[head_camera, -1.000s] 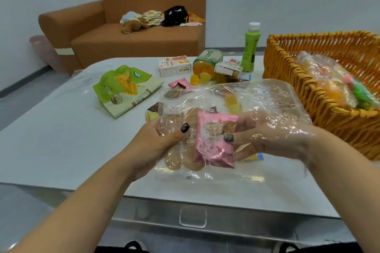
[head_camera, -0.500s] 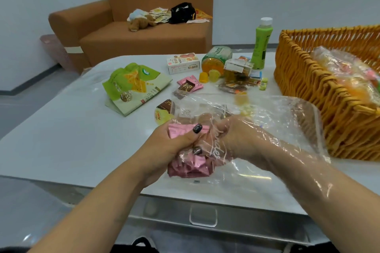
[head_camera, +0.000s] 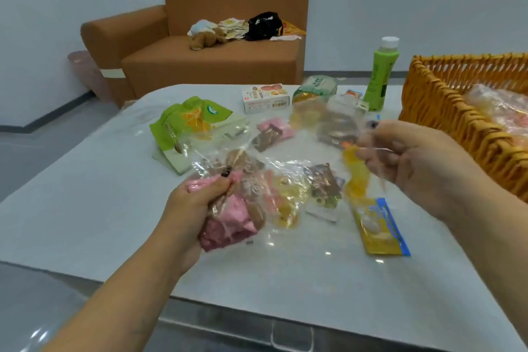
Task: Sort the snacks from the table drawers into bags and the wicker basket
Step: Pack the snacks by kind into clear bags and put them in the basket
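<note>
The sorting looks partly done, with a fair share left. The left hand point(head_camera: 200, 203) grips a clear plastic bag point(head_camera: 243, 188) bunched around its contents, thumb pressed over the top; inside it show pink snack packets point(head_camera: 231, 217) and what seem to be brown biscuits, so at least one bag is loaded. The right hand point(head_camera: 414, 163) is raised just right of that bag with its fingers curled in a pinch on something thin and transparent; it is blurred, and whether this is the bag's mouth or a separate film I cannot tell. Beyond and to the right of the right hand stands the wicker basket point(head_camera: 445, 111), already holding filled clear bags of orange and pink sweets against its far side, which suggests earlier batches are finished. Still loose on the table point(head_camera: 85, 208) are several items: a yellow and blue packet point(head_camera: 377, 228) just below the right hand, a small brown packet point(head_camera: 325, 183) between the hands, a pink and brown wrapper point(head_camera: 271, 133) beyond the left hand, a green pouch point(head_camera: 185, 126) farther left of it, and, behind both hands, a white box point(head_camera: 265, 98), a round green-lidded tub point(head_camera: 314, 88) and a green bottle point(head_camera: 381, 74). By my judgement this bag needs closing and placing in the basket, then the loose snacks need bagging. A drawer handle point(head_camera: 291, 336) shows at the near edge; the drawer's contents are hidden.
</note>
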